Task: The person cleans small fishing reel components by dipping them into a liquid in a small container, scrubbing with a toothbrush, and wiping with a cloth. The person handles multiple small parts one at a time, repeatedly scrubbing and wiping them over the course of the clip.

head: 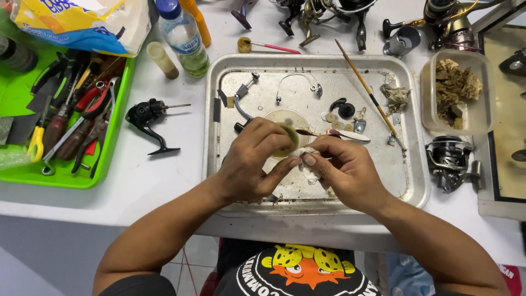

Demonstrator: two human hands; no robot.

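1. Round yellow-green part (289, 140), smooth and flat, sits pinched in my left hand (253, 161) over the shiny metal tray (408, 181).
2. My right hand (342, 170) pinches a thin brush (333, 133); its tip touches the part's right edge.
3. White rag (310, 171) sits crumpled under my right fingers.

A small round greenish part (289, 141), pinched at its rim, sits over the metal tray's near middle. A slim brush (334, 133) with a brown tip touches it from the right, lying nearly level.
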